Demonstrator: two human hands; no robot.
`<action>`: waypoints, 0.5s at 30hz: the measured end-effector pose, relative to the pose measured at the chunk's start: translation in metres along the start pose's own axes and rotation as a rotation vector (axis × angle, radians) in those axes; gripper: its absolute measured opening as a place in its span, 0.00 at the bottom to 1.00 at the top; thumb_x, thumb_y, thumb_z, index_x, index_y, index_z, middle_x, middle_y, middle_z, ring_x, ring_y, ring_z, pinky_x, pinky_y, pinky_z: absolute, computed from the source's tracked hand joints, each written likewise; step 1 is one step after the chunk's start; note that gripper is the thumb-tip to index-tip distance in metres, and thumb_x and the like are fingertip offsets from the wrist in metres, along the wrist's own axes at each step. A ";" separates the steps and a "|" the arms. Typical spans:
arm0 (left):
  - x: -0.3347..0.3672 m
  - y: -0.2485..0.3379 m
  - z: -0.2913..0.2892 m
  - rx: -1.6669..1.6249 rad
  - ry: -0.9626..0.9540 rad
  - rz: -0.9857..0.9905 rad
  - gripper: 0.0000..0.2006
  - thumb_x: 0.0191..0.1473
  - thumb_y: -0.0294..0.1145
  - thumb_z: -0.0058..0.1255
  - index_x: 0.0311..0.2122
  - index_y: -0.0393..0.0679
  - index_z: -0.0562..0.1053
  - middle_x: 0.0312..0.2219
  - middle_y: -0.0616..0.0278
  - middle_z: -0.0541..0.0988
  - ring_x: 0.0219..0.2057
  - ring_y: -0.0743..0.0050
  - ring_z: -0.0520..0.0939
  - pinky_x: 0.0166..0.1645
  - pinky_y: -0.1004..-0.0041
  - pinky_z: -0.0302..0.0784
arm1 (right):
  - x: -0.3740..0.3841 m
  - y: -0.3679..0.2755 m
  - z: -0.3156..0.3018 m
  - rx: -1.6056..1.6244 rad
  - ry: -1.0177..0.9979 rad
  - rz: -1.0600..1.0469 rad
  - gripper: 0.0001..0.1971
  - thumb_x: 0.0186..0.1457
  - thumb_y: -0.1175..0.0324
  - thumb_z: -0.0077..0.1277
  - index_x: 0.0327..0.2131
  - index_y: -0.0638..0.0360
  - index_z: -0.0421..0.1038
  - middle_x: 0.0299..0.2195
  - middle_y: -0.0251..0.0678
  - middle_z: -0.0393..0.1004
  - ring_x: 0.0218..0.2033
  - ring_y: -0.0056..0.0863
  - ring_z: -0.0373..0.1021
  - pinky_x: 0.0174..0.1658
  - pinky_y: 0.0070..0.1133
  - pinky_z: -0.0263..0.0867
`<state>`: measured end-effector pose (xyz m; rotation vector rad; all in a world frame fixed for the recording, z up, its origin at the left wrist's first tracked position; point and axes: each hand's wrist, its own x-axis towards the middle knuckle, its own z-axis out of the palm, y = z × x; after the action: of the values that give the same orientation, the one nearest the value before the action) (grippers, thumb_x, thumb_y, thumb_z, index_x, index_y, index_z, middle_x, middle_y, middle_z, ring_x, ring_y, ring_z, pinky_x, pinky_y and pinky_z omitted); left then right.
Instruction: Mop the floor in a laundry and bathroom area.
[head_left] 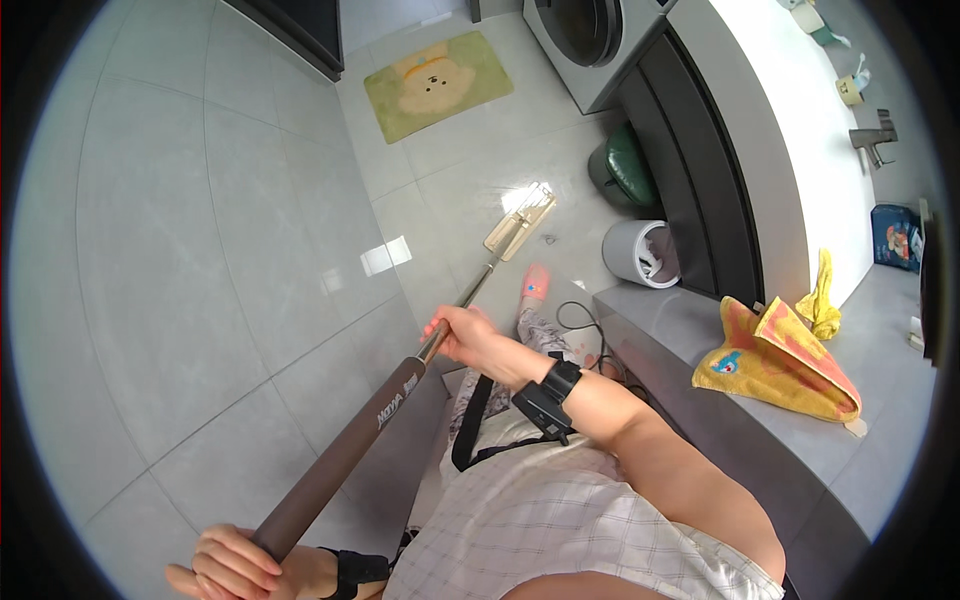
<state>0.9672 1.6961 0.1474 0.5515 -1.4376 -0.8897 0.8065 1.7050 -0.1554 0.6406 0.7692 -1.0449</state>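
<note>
Brown mop handle (345,450): your left hand (235,565) wraps its top end, right hand (465,335) closes fingers lower for steering; flat mop head (520,225) lies on grey floor tiles (200,250) approx. near washing machine (590,40).

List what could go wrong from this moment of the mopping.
The floor tiles around the flat mop head shine as if wet, and the person's foot in a pink slipper stands close by, so a slip seems possible. A dark cable lies on the floor near that foot and could snag the mop handle or trip the person. The white bin sits close to the mop head and could get knocked.
</note>
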 end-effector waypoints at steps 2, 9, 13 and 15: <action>0.000 -0.004 -0.004 -0.025 0.006 0.014 0.08 0.48 0.23 0.31 0.20 0.45 0.52 0.04 0.71 0.57 0.04 0.87 0.55 0.10 0.87 0.58 | 0.011 0.001 -0.005 -0.003 0.034 0.010 0.04 0.47 0.77 0.38 0.22 0.65 0.59 0.18 0.37 0.62 0.23 0.31 0.64 0.32 0.32 0.68; -0.010 0.045 -0.051 -0.012 0.152 0.069 0.08 0.49 0.25 0.32 0.20 0.45 0.54 0.07 0.70 0.53 0.08 0.83 0.53 0.15 0.81 0.56 | 0.017 0.062 0.037 -0.090 0.076 0.136 0.04 0.49 0.77 0.37 0.23 0.65 0.57 0.19 0.38 0.61 0.22 0.32 0.65 0.31 0.32 0.69; -0.016 0.076 -0.045 0.064 0.177 0.164 0.08 0.51 0.27 0.31 0.21 0.45 0.55 0.06 0.68 0.53 0.07 0.79 0.55 0.13 0.76 0.60 | 0.027 0.098 0.072 -0.144 0.012 0.261 0.02 0.49 0.77 0.36 0.25 0.65 0.57 0.19 0.38 0.61 0.22 0.32 0.66 0.30 0.33 0.70; -0.023 0.066 -0.032 0.205 0.244 0.180 0.06 0.50 0.27 0.32 0.22 0.43 0.57 0.06 0.68 0.53 0.05 0.80 0.55 0.10 0.76 0.59 | 0.059 0.104 0.073 -0.125 -0.032 0.261 0.03 0.48 0.78 0.37 0.28 0.69 0.56 0.22 0.41 0.60 0.22 0.33 0.65 0.28 0.35 0.70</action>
<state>1.0135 1.7471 0.1825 0.6492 -1.3374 -0.5168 0.9377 1.6570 -0.1497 0.5977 0.6958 -0.7610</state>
